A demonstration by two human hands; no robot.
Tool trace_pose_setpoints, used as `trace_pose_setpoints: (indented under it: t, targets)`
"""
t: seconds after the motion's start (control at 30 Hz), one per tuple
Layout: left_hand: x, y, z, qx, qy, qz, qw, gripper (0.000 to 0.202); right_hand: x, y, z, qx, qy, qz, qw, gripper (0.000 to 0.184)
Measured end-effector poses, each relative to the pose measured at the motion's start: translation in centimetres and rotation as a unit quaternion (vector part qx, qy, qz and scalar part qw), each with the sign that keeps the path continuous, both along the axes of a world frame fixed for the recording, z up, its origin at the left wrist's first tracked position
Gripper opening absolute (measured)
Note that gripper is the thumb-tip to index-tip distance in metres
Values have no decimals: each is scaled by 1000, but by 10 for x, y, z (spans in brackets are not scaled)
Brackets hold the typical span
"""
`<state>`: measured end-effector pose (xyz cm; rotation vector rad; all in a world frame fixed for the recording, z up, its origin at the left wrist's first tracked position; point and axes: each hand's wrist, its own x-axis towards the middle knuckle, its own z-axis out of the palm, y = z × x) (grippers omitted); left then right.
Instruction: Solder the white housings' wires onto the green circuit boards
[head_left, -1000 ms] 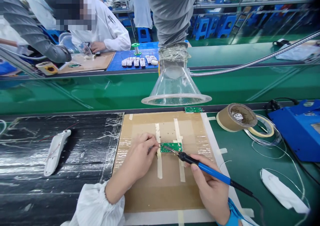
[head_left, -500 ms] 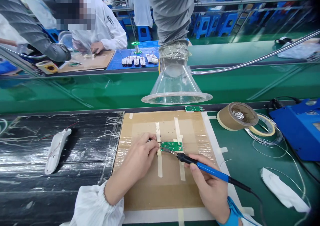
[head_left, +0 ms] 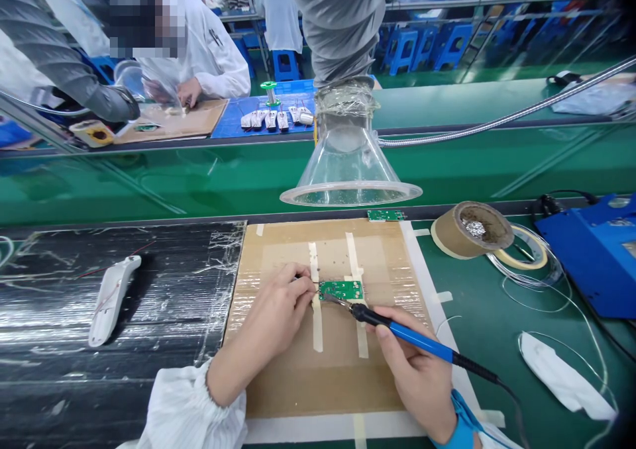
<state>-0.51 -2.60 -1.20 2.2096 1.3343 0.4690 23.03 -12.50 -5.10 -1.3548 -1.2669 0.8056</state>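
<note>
A green circuit board [head_left: 342, 289] lies on the taped cardboard sheet [head_left: 328, 383] in front of me. My right hand [head_left: 416, 363] grips a blue and black soldering iron [head_left: 410, 335], its tip at the board's lower left part. At the board's left edge, my left hand [head_left: 281, 306] is closed in a pinch; a thin wire seems to run from its fingertips to the board, though the fingers hide most of it. Strips of masking tape [head_left: 318, 326] cross the cardboard on both sides of the board.
A clear extraction hood [head_left: 350, 171] hangs above the cardboard. A white plastic housing [head_left: 112, 300] with a red wire lies left. A second circuit board [head_left: 385, 216] sits behind. To the right are a cardboard roll [head_left: 470, 230], a blue soldering station [head_left: 591, 257] and a white cloth [head_left: 564, 376]. A co-worker sits opposite.
Both hands, the iron and the board stay practically in place. The whole view shifts very slightly.
</note>
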Motion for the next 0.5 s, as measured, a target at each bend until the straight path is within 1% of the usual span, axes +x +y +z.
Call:
trace_pose_setpoints:
  t: [0.33,0.5]
  targets:
    - [0,2,0,10,2,-7,1000,25,0,-1,0,2,19,-3,1000,20]
    - [-1,2,-1,17,-1,-13,1000,25,-1,1,2,6,5,-3,1000,20]
